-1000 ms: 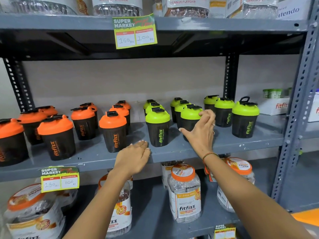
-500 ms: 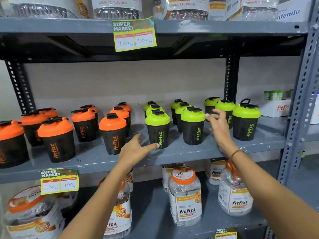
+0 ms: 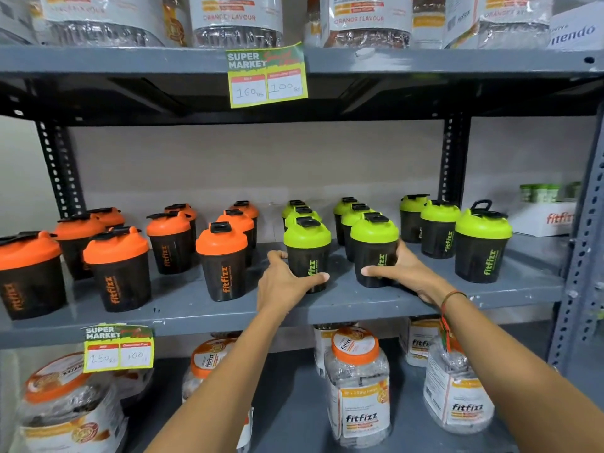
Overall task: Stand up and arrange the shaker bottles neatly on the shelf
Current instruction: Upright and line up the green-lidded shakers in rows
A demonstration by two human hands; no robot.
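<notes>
Black shaker bottles stand upright in rows on the grey middle shelf [image 3: 359,302]: orange-lidded ones [image 3: 222,259] on the left, green-lidded ones on the right. My left hand [image 3: 282,284] wraps the base of the front green-lidded bottle [image 3: 307,246] of one row. My right hand [image 3: 402,273] grips the base of the front green-lidded bottle [image 3: 374,246] of the neighbouring row. Further right stand three more green-lidded bottles [image 3: 482,245], the nearest with its carry loop raised.
Clear jars with orange lids [image 3: 358,387] fill the shelf below. Large jars [image 3: 235,18] sit on the top shelf. Price tags [image 3: 266,76] hang from the shelf edges. A grey perforated upright [image 3: 585,256] bounds the right side, with a white box [image 3: 544,217] beside it.
My left hand moved right and closed around the front green bottle. My right hand dropped from the far-right bottles and took hold of the neighbouring front green bottle.
</notes>
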